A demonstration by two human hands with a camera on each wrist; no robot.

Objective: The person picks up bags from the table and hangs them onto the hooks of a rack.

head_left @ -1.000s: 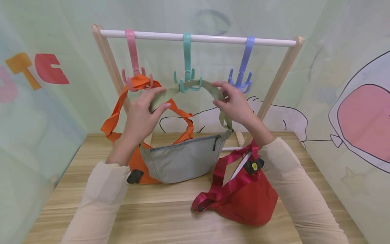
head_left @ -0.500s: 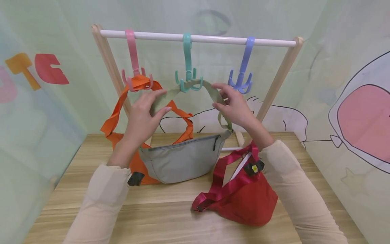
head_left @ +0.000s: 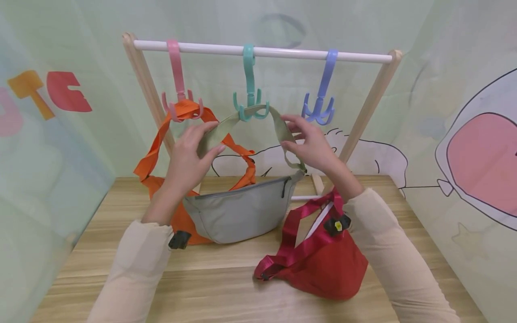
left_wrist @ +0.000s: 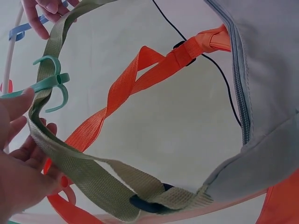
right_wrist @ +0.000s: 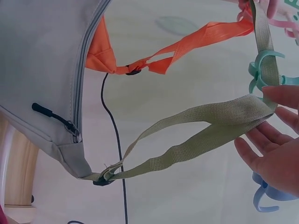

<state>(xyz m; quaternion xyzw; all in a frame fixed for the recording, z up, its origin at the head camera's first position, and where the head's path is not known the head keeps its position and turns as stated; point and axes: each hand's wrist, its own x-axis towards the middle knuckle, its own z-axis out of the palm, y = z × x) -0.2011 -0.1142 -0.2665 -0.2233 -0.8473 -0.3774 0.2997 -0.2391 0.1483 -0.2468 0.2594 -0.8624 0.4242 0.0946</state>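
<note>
A grey waist bag (head_left: 242,211) hangs by its olive-green strap (head_left: 226,128), which loops over the front prongs of a teal hook (head_left: 249,74). My left hand (head_left: 187,150) is at the strap's left side, thumb and fingers spread around it. On the other side my right hand (head_left: 311,141) has its fingertips right at the strap, fingers relaxed. In the left wrist view the thumb (left_wrist: 21,102) points toward the teal hook, with the other fingers behind the strap. In the right wrist view the strap passes close beside the loosely spread fingers (right_wrist: 268,140).
An orange bag (head_left: 187,224) hangs from the pink hook (head_left: 175,67) at the left, partly behind the grey one. A blue hook (head_left: 328,76) hangs at the right of the white rod (head_left: 291,51). Below my right forearm, a red bag (head_left: 331,269) lies on the wooden table (head_left: 202,287).
The strap's right side has slipped a little left and down from my right fingers, and the grey bag has shifted slightly left. The teal hook has turned slightly.
</note>
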